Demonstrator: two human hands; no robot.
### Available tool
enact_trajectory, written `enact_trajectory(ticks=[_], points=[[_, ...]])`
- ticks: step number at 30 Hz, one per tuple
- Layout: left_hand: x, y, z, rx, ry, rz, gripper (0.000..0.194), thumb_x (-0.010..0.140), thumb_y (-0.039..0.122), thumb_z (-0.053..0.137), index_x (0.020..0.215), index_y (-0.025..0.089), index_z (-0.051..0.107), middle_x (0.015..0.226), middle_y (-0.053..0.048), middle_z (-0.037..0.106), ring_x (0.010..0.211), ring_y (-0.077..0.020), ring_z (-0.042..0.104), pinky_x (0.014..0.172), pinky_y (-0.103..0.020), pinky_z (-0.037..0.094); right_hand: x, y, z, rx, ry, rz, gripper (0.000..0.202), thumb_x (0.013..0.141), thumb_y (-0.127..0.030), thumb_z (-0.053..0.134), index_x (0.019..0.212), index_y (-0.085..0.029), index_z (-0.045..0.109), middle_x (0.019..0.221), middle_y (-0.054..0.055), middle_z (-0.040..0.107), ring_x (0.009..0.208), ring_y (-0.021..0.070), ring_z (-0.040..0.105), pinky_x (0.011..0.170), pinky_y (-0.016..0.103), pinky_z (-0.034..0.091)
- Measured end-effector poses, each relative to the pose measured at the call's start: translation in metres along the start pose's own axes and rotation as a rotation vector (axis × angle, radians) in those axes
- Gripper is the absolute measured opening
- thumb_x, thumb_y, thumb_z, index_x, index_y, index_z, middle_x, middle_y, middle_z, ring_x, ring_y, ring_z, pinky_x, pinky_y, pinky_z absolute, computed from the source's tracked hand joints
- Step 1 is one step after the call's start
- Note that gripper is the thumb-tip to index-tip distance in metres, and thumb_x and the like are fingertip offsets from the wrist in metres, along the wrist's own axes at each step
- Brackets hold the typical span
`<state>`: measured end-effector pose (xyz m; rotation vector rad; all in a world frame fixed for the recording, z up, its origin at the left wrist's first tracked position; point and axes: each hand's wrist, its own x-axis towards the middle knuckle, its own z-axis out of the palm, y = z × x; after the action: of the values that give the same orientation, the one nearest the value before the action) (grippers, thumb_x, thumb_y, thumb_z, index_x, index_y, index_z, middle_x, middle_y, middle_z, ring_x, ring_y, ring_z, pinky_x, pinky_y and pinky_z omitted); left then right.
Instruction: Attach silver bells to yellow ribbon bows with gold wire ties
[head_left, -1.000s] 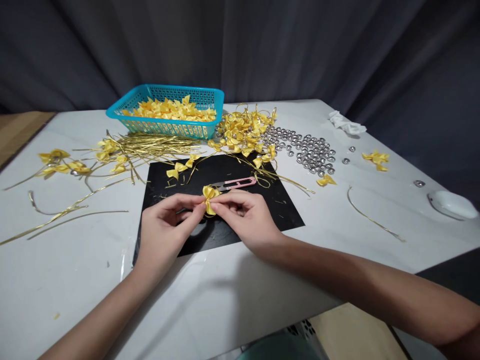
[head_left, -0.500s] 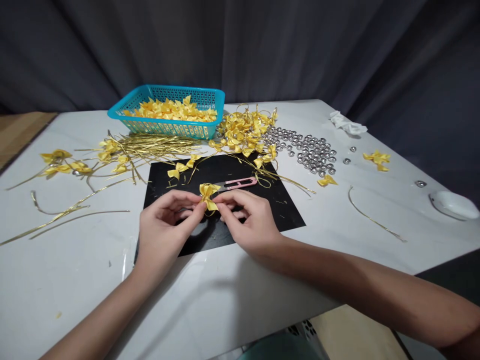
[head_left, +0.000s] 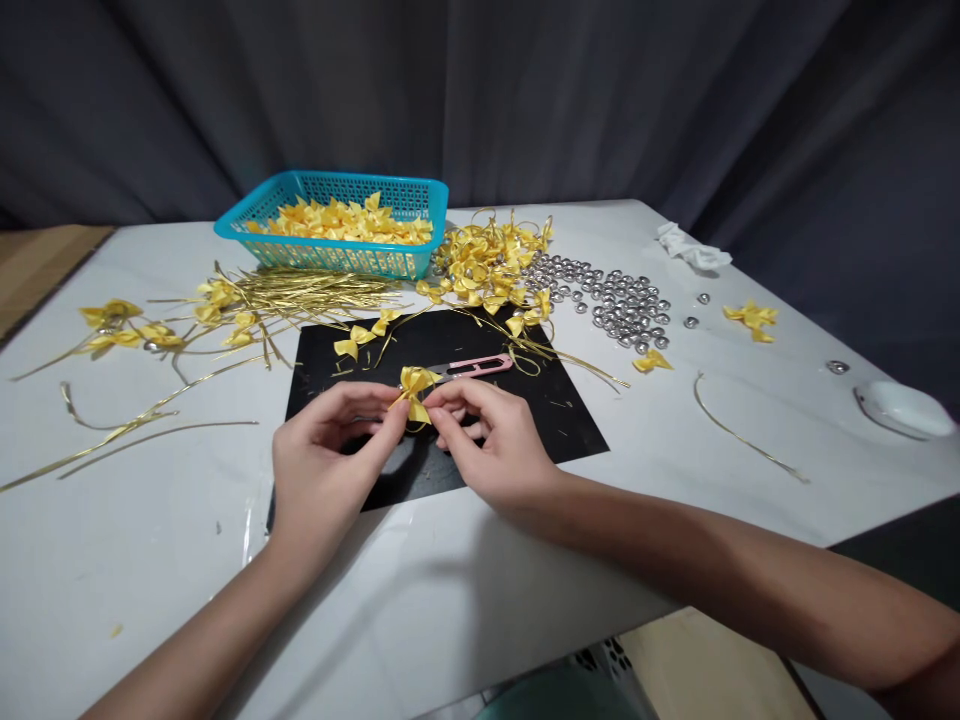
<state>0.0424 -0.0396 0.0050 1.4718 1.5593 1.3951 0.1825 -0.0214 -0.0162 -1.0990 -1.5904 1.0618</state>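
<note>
A yellow ribbon bow is pinched between both hands above the black mat. My left hand grips its left side between thumb and forefinger. From the right, my right hand pinches the bow's other side, its remaining fingers curled under. A thin gold loop shows just below the bow. Pink-handled snips lie on the mat right behind the hands, their blades partly hidden by the bow. Two small yellow bows rest near the mat's back left.
A blue basket of yellow bows stands at the back, with gold ties before it. A pile of tied bows and silver beads lie right of it. White tissue and a white dish are at right.
Both hands have shifted very slightly left with the bow, which has turned a little between the fingertips. The objects on the table lie as before.
</note>
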Motion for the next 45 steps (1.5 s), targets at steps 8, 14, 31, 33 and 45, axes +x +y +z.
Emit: enact_trajectory(ticks=[8, 14, 31, 33, 45], points=[[0.0020, 0.0019, -0.0010, -0.036, -0.022, -0.032, 0.007, 0.073, 0.024, 0.067, 0.078, 0.020, 0.066, 0.070, 0.001, 0.070, 0.063, -0.0119, 0.065, 0.059, -0.020, 0.052, -0.0001, -0.0001, -0.0005, 0.013, -0.004, -0.002, 0.007, 0.083, -0.020, 0.054, 0.084, -0.017, 0.060, 0.083, 0.004, 0.060, 0.068, 0.0102, 0.057, 0.055, 0.020, 0.053], [0.0030, 0.0007, -0.0006, -0.061, 0.002, -0.057, 0.011, 0.070, 0.024, 0.068, 0.077, 0.020, 0.060, 0.065, 0.003, 0.064, 0.060, -0.0118, 0.062, 0.056, -0.020, 0.050, -0.0007, -0.0003, -0.0013, 0.015, -0.012, -0.015, 0.007, 0.083, -0.019, 0.053, 0.085, -0.017, 0.060, 0.084, 0.004, 0.061, 0.069, 0.0101, 0.058, 0.056, 0.020, 0.053], [0.0005, -0.0016, -0.0009, 0.029, -0.018, 0.030, 0.005, 0.071, 0.021, 0.069, 0.075, 0.020, 0.067, 0.071, 0.004, 0.070, 0.063, -0.0073, 0.063, 0.060, -0.013, 0.051, -0.0016, -0.0004, 0.0000, -0.006, 0.025, -0.059, 0.008, 0.081, -0.016, 0.053, 0.082, -0.015, 0.060, 0.080, 0.003, 0.060, 0.066, 0.0096, 0.057, 0.050, 0.017, 0.051], [0.0013, -0.0023, -0.0007, 0.021, -0.023, 0.031, 0.004, 0.072, 0.021, 0.069, 0.075, 0.020, 0.067, 0.071, 0.004, 0.070, 0.065, -0.0070, 0.063, 0.061, -0.012, 0.051, -0.0014, -0.0011, 0.0002, -0.009, 0.023, -0.060, 0.008, 0.081, -0.016, 0.053, 0.082, -0.015, 0.060, 0.080, 0.004, 0.060, 0.066, 0.0096, 0.057, 0.050, 0.017, 0.051], [0.0039, -0.0033, -0.0006, -0.057, -0.043, 0.009, 0.004, 0.071, 0.020, 0.068, 0.074, 0.019, 0.066, 0.069, 0.005, 0.067, 0.064, -0.0071, 0.061, 0.059, -0.013, 0.049, -0.0004, -0.0003, -0.0018, -0.026, 0.022, -0.057, 0.009, 0.081, -0.015, 0.053, 0.082, -0.014, 0.061, 0.079, 0.004, 0.059, 0.066, 0.0093, 0.057, 0.050, 0.016, 0.050]])
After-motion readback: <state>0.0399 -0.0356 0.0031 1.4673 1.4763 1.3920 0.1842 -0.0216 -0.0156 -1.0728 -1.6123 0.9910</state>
